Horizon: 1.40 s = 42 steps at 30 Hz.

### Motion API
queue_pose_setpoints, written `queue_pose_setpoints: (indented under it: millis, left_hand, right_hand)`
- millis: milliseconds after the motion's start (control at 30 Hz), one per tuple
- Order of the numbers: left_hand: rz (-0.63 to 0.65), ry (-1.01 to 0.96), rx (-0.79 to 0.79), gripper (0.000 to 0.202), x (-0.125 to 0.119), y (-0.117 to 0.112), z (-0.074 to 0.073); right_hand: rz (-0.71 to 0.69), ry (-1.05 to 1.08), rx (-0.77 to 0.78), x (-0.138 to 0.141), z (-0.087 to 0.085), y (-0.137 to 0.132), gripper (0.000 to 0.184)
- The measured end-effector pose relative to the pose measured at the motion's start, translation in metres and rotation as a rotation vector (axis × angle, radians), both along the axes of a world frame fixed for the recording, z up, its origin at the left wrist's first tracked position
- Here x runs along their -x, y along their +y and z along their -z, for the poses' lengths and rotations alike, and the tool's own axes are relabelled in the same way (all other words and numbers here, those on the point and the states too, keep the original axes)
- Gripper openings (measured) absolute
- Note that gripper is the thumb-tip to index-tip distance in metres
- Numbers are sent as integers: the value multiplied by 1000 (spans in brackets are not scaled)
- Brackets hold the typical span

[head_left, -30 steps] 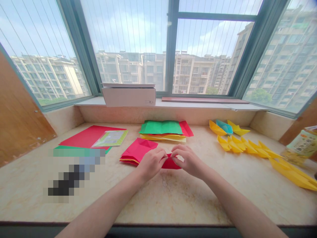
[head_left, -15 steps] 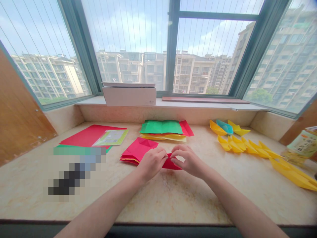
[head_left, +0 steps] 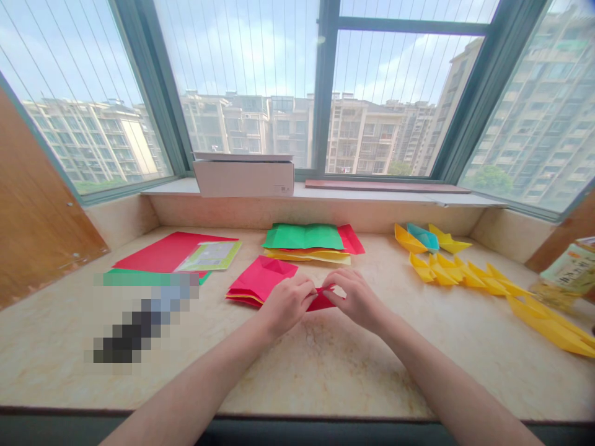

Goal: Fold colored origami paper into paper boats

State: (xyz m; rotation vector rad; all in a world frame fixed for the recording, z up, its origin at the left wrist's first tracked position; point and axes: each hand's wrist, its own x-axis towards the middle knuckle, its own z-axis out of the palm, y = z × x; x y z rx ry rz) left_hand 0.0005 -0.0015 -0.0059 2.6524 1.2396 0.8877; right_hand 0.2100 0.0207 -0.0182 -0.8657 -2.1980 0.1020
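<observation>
Over the middle of the counter (head_left: 325, 371), both hands are working at a small red folded paper (head_left: 321, 302). The left hand (head_left: 290, 303) is pinching its left part narrowly between thumb and fingers, covering that end. The right hand (head_left: 357, 297) is gripping the upper edge toward the right with thumb and forefinger, the two curving round a small gap (whether the paper's lower edge is touching the counter, I cannot tell).

Just to the far left of the paper, a pinkish-red stack (head_left: 260, 279) is lying partly behind the left hand. Farther back, a green-topped pile (head_left: 304, 236) is resting with yellow and red sheets showing at its edges. On the left, a clear packet (head_left: 211, 255) is lying over a large red sheet (head_left: 162, 251). On the far right, yellow paper boats (head_left: 446, 272) are standing in a row, and a blue boat (head_left: 422, 236) is sitting between two yellow ones behind them.
</observation>
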Motion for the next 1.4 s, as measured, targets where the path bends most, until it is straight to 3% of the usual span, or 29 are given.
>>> queue_pose_setpoints:
  millis: [500,733,1033,1200,1400]
  left_hand:
    - [-40,-51,39,17,0,0,-1]
    - [-17,-34,33,19,-1,0,1]
    - [-7,-19,15,15,0,0,-1]
    - [-26,3,16,17,-1,0,-1]
    - [14,87,39,17,0,1,-3]
  right_hand:
    - [-30,-33,-92,-2,-1,0,7]
    - [-8,2,-3,-2,4,2,9]
    - [-10,-105,-36,0,-2,-5,14]
    - [-14,-109,-83,-1,1,-3,3]
    - [-56,-175,-93,-3,1,1,11]
